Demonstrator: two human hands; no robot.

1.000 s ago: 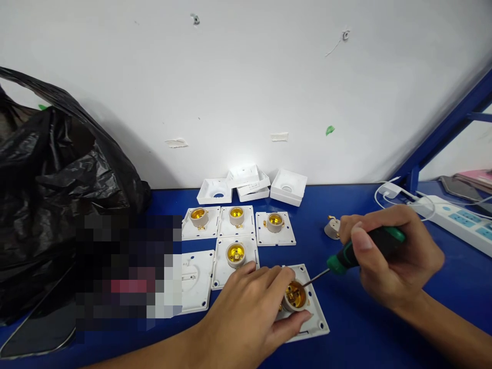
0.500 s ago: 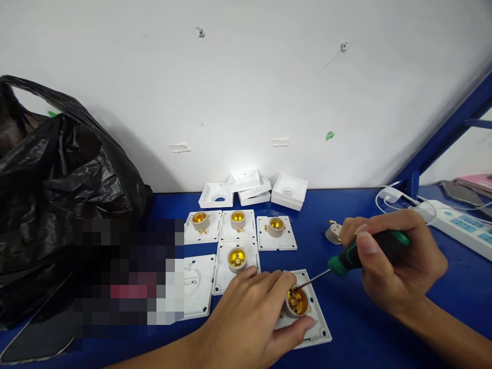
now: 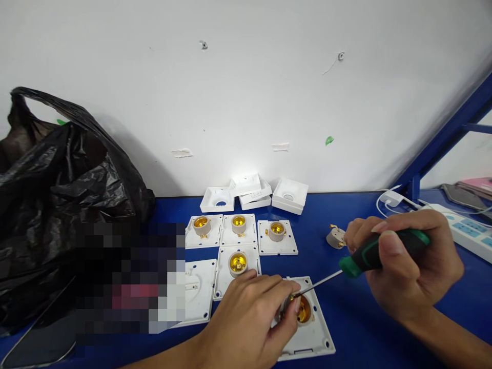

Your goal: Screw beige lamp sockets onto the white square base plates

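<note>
My right hand (image 3: 415, 266) is wrapped round the green and black handle of a screwdriver (image 3: 371, 253). Its shaft slopes down to the left, and the tip meets the thumb and forefinger of my left hand (image 3: 257, 312). Those fingers are pinched together over the left side of a lamp socket (image 3: 304, 310); a tiny gold-coloured bit shows by the tip, but what they hold is mostly hidden. Under the socket lies a square white base plate (image 3: 321, 335), part of it covered by my left hand. A loose lamp socket (image 3: 335, 237) lies just left of my right fingers.
Several white plates with sockets, including one plate (image 3: 240, 246), lie behind my left hand. White covers (image 3: 290, 195) are stacked against the wall. A black plastic bag (image 3: 77, 169) stands at left, a phone (image 3: 46, 328) before it. At right is a power strip (image 3: 467, 228).
My left thumb has moved up from the socket's near side to meet the forefinger. My right hand and the screwdriver have shifted right, its tip coming out of the socket's inside to the left fingertips.
</note>
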